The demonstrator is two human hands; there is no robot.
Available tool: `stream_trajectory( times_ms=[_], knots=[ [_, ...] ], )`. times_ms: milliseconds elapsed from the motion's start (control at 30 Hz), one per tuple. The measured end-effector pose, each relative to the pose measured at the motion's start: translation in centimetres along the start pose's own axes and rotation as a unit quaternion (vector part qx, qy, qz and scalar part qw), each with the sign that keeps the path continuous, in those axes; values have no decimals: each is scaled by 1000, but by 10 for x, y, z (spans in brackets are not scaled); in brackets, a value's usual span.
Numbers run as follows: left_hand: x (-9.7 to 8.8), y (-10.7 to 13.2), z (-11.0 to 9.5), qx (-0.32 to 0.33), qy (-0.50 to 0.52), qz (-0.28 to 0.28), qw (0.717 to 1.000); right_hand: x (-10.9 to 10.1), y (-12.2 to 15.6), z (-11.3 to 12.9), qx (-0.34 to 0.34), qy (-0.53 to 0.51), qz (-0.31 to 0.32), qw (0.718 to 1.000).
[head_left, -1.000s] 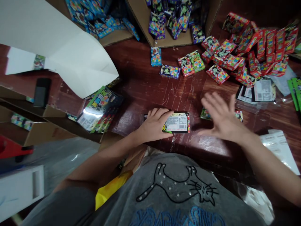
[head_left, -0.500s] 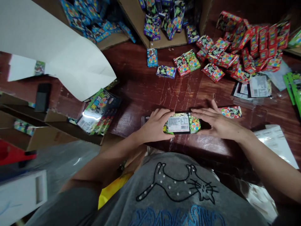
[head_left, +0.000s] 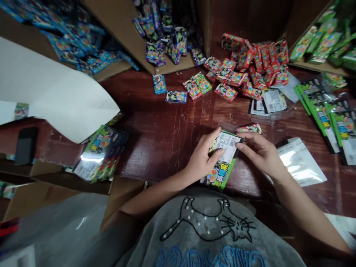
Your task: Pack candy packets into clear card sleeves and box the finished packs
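Both my hands hold one flat green and black packet (head_left: 222, 163) just above the near edge of the dark wooden table (head_left: 167, 126). Its white barcode label faces up. My left hand (head_left: 203, 157) grips the packet's left side, thumb on top. My right hand (head_left: 257, 150) pinches its upper right corner. A small red box (head_left: 250, 128) lies on the table just beyond my right fingers.
Red boxes (head_left: 250, 63) are piled at the back right, purple boxes (head_left: 164, 40) and blue boxes (head_left: 80, 48) in cardboard cartons behind. Green packets (head_left: 325, 111) lie at right, a stack of packets (head_left: 100, 152) at left, a white sheet (head_left: 55, 100), a phone (head_left: 25, 144), clear bags (head_left: 300, 163).
My right hand came in from the right and joined the left on the packet. Both hands lifted and turned it from lying crosswise to tilted lengthwise. The camera view shifted right.
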State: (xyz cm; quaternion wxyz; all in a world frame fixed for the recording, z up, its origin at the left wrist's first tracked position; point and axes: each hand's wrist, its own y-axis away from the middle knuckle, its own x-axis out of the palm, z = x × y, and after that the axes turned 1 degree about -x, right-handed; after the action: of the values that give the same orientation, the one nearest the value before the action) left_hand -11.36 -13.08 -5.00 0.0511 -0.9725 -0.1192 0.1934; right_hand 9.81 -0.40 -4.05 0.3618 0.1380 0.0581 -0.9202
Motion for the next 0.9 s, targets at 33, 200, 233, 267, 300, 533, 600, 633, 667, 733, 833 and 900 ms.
stream_trajectory(
  times_ms=[33,200,233,267,300,533,600,633,667,733,833,900],
  knots=[
    [6,-1,1,0,38,15,999,0,6,-1,11,-5,-15,1000],
    [23,-4,7,-71,188,70,977,11,34,-1,54,-77,-160,983],
    [25,-5,7,-79,197,83,974,17,40,-1,62,-105,-212,970],
    [26,-8,8,-84,202,97,971,23,44,0,73,-128,-263,954],
    [26,-12,8,-86,208,110,968,29,48,0,84,-140,-308,937],
    [20,-47,0,-96,181,146,968,33,58,3,121,-93,-289,945],
    [20,-53,-3,-105,171,129,971,26,56,5,86,-71,-251,962],
    [21,-55,-5,-111,174,121,971,23,55,5,67,-62,-246,965],
    [21,-56,-7,-119,180,113,970,20,54,5,51,-56,-248,966],
    [22,-58,-10,-129,183,103,969,16,54,4,36,-55,-258,964],
    [21,-62,-17,-119,149,138,972,6,54,4,48,-47,-223,972],
    [19,-66,-22,-113,125,168,971,-2,52,7,68,-43,-182,980]
  ],
)
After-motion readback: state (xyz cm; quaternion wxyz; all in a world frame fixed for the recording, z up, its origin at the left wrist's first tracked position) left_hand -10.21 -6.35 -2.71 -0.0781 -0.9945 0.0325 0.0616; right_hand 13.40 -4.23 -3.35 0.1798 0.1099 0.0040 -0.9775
